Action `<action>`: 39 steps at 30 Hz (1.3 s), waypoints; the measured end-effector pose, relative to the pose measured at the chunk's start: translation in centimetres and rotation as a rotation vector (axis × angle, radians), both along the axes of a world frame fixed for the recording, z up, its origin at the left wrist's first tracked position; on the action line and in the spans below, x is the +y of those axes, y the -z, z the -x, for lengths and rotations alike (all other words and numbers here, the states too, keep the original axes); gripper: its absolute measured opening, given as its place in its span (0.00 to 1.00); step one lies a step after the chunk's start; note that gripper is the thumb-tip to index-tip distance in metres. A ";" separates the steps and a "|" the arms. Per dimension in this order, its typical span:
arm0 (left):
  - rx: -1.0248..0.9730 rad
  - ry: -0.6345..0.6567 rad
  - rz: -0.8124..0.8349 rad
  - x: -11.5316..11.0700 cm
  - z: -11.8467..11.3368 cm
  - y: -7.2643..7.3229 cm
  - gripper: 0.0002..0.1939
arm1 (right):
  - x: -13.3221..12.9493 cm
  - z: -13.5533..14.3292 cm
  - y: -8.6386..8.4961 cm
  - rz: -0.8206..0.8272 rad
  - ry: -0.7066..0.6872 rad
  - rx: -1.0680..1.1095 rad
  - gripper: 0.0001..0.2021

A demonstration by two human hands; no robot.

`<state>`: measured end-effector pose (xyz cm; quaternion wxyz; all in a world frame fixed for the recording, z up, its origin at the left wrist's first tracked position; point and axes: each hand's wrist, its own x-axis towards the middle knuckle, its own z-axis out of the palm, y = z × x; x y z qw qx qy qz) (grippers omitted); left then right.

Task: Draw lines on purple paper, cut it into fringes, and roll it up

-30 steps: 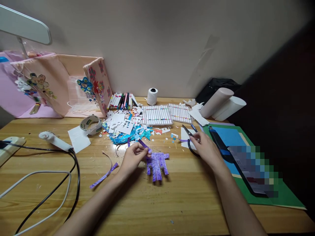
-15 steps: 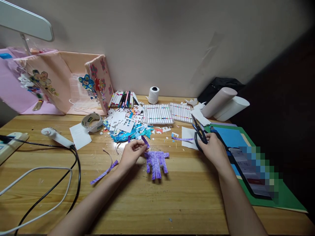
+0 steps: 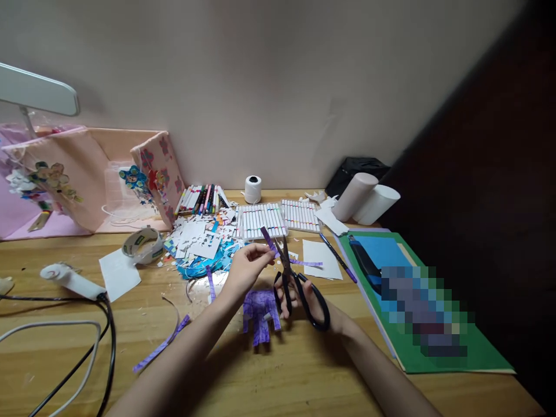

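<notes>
Between the thumb and finger of my left hand (image 3: 247, 267) is a short purple paper strip (image 3: 267, 238), pointing up and away. My right hand (image 3: 299, 296) holds black-handled scissors (image 3: 285, 259), blades parted and upright beside the strip's lower end. Whether the blades touch the strip I cannot tell. Below my hands lies a purple patterned paper piece (image 3: 256, 307) with strip-like legs, partly covered by my right hand and the scissors. A longer purple strip (image 3: 161, 344) lies left of my left forearm.
Paper scraps (image 3: 197, 240) heap behind my left hand. Beyond are marker sets (image 3: 263, 220) and a thread spool (image 3: 253, 190). A tape roll (image 3: 142, 245) and cables (image 3: 108, 347) lie left. A white paper sheet (image 3: 322, 259), a purple pen (image 3: 339, 259) and a green folder (image 3: 456, 362) are right.
My right hand has brought the scissors from the right over to the strip in my left hand; the blades now stand apart. The pen shows on the table. The view has shifted.
</notes>
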<state>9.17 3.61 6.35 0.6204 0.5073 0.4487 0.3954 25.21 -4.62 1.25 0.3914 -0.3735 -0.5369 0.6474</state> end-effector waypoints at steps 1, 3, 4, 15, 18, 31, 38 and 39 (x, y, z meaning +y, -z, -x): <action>0.001 -0.012 -0.001 0.1 -0.5 -0.1 0.07 | -0.1 -0.1 -0.4 -0.029 -0.001 -0.041 0.36; 0.011 -0.038 -0.007 0.4 -1.1 -0.3 0.07 | -0.3 -0.3 -1.0 -0.069 0.001 -0.108 0.36; 0.017 -0.049 -0.012 0.4 -1.3 -0.3 0.07 | -0.3 -0.4 -1.2 -0.081 0.006 -0.132 0.37; 0.059 -0.012 -0.023 0.8 -1.2 0.0 0.09 | -0.4 -0.9 -1.2 -0.073 0.000 -0.255 0.40; 0.071 -0.002 -0.010 0.7 -1.1 0.0 0.09 | -0.5 -0.8 -1.2 -0.060 0.013 -0.259 0.40; -0.022 0.023 0.187 1.4 -0.6 0.7 0.11 | -0.5 0.1 -0.9 -0.105 0.088 -0.260 0.32; -0.062 0.044 0.295 1.4 -0.5 0.4 0.12 | -0.4 0.6 0.0 -0.083 0.136 -0.244 0.31; -0.073 0.052 0.297 1.5 -0.5 0.4 0.12 | -0.4 0.6 0.1 -0.076 0.139 -0.239 0.31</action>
